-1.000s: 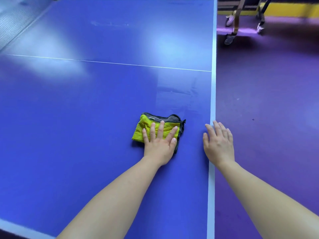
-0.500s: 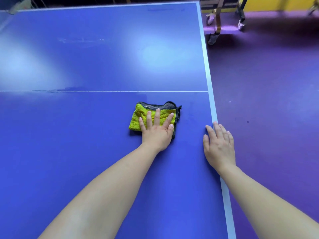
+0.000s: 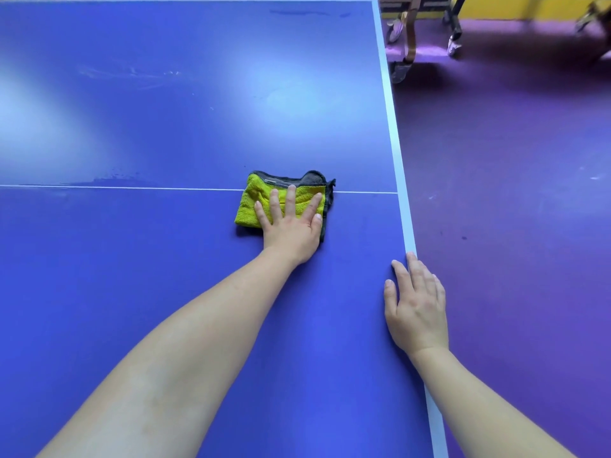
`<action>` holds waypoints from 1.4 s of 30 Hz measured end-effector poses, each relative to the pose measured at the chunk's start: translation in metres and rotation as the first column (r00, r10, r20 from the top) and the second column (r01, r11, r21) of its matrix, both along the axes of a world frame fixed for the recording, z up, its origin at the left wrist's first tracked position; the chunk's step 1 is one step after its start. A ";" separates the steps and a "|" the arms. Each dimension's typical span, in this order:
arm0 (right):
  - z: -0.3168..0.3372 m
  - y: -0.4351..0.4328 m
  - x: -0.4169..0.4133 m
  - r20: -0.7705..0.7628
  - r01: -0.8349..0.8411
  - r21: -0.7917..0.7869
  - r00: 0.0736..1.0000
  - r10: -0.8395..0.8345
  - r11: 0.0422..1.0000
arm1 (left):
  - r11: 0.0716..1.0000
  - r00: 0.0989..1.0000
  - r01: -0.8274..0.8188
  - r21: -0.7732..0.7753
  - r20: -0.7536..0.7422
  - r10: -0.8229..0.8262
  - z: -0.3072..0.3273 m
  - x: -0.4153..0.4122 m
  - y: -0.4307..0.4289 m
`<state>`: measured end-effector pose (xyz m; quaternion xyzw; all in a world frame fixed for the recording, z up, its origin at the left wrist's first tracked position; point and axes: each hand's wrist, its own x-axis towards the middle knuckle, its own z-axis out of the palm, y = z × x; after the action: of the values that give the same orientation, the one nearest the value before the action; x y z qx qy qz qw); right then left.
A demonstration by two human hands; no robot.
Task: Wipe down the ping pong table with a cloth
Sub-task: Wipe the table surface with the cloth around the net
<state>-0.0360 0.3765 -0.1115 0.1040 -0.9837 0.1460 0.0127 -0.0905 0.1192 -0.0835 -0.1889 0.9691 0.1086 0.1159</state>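
A folded yellow-green cloth [image 3: 256,198] with a dark grey edge lies on the blue ping pong table [image 3: 165,276], across the thin white centre line near the right side. My left hand [image 3: 291,223] presses flat on the cloth with straight, spread fingers. My right hand [image 3: 415,302] rests flat on the table's white right edge, nearer to me than the cloth, fingers straight and together.
Whitish smudges [image 3: 132,74] mark the far half of the table. Purple floor [image 3: 512,193] runs along the right side. A wheeled metal frame [image 3: 405,44] stands on the floor at the top right, by a yellow board along the wall.
My left hand has pushed the cloth away from me, from the near half up onto the white centre line. My right hand has stayed on the table's right edge.
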 end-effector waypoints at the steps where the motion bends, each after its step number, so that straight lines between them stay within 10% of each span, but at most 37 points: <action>1: 0.000 0.000 -0.001 0.002 0.002 0.010 1.000 -0.002 1.000 | 1.000 1.000 0.003 0.009 0.005 -0.003 0.001 -0.002 0.006; 16: -0.004 0.002 -0.005 -0.020 0.017 -0.121 1.000 -0.020 0.992 | 0.994 0.993 0.110 -0.011 -0.044 -0.110 -0.002 0.002 0.095; 42: 0.048 0.218 0.248 0.198 -0.252 0.028 0.950 0.242 0.967 | 0.997 0.995 -0.025 -0.077 -0.103 0.017 -0.007 0.423 0.296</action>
<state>0.2125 0.5950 -0.0638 0.2118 -0.9631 0.1296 -0.1038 0.3323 0.4151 -0.0908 -0.1978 0.9752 0.0813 0.0577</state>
